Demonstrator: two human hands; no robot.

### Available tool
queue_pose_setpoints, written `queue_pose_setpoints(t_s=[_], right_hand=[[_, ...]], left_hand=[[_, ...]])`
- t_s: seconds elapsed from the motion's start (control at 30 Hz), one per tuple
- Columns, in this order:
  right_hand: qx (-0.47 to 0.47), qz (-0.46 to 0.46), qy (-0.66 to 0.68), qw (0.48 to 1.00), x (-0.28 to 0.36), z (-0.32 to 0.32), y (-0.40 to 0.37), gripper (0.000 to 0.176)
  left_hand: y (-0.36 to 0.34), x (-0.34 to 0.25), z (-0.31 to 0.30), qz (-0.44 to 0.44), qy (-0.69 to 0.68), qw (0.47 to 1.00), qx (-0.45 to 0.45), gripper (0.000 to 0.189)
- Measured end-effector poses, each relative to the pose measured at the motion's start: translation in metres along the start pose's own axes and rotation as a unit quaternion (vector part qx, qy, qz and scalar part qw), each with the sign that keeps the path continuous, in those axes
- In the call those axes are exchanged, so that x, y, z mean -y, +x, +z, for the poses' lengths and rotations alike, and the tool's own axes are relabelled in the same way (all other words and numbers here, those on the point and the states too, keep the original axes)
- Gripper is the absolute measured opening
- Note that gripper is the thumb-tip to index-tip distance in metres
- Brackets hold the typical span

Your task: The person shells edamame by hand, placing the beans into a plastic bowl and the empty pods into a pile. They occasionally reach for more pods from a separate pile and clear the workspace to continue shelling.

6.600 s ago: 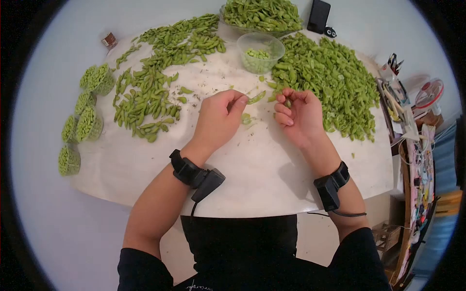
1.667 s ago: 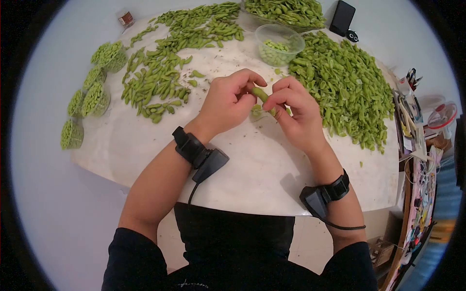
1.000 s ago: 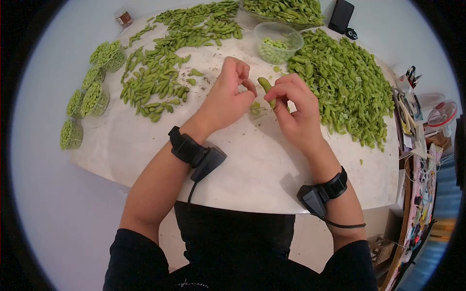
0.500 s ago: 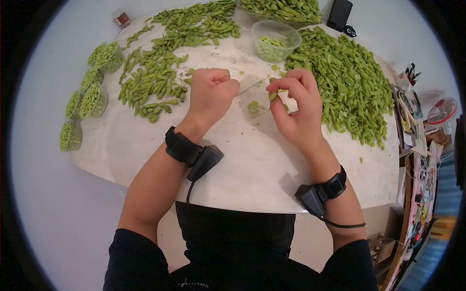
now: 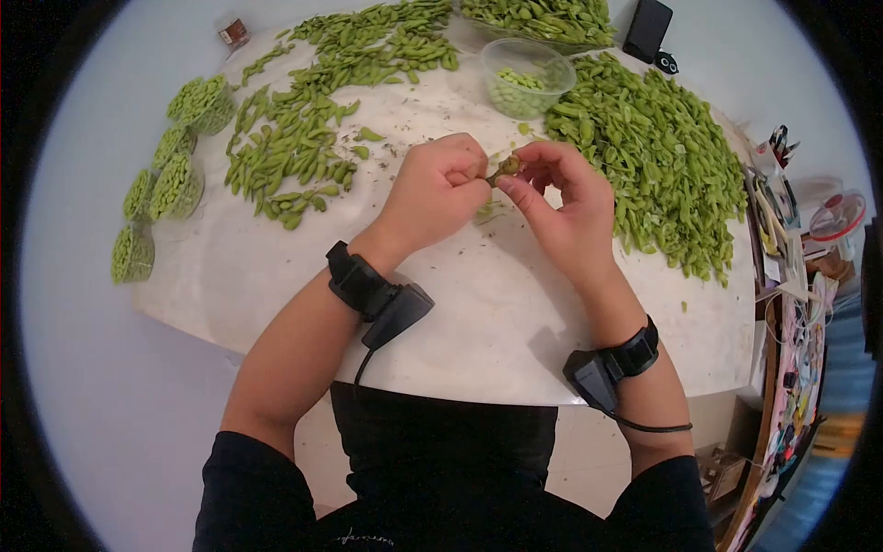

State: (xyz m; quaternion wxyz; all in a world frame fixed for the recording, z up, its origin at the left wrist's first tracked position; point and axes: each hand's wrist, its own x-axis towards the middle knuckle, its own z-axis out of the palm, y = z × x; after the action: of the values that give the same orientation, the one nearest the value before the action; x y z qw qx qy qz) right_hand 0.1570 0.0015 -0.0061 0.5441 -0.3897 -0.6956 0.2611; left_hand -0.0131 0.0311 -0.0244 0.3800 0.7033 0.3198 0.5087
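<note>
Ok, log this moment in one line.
left hand: holding pod | right hand: pinching same pod | clear tub: beans inside, beyond hands

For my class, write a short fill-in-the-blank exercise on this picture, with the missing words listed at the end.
1. The left hand and the right hand both touch a single green ____.
2. The round clear bowl holds loose green ____.
3. The large green heap lies on the person's ____ side.
4. The phone at the far edge is ____ in colour.

Missing words: pod; beans; right; black.
</note>
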Motion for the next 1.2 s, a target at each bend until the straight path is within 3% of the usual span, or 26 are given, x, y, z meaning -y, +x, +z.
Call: queue_pose_setpoints(t_s=[0.07,0.17,0.37,0.67,0.87,1.2], right_hand=[[-0.008,-0.013,0.026,1.0,-0.008,0.002,-0.001,0.024],[-0.005,0.007,0.064,0.998,-0.008,0.004,-0.002,0.022],[0.019,0.071,0.105,0.992,0.003,0.005,-0.005,0.015],[0.008,0.048,0.015,0.999,-0.002,0.0,-0.003,0.012],[0.014,0.151,0.121,0.981,0.004,0.0,-0.002,0.014],[-0.002,0.169,0.173,0.97,0.005,0.004,-0.001,0.014]], left_hand=[[0.0,-0.002,0.001,0.01,-0.02,1.0,0.017,0.018],[0.0,-0.004,-0.001,0.079,0.062,0.995,0.006,0.015],[-0.001,-0.006,-0.005,0.049,0.171,0.984,0.015,0.008],[0.0,-0.009,-0.006,0.081,0.166,0.983,0.006,0.005],[-0.001,-0.011,-0.006,0.064,0.153,0.986,0.008,0.003],[-0.004,-0.006,0.003,0.006,0.023,0.999,-0.044,0.007]])
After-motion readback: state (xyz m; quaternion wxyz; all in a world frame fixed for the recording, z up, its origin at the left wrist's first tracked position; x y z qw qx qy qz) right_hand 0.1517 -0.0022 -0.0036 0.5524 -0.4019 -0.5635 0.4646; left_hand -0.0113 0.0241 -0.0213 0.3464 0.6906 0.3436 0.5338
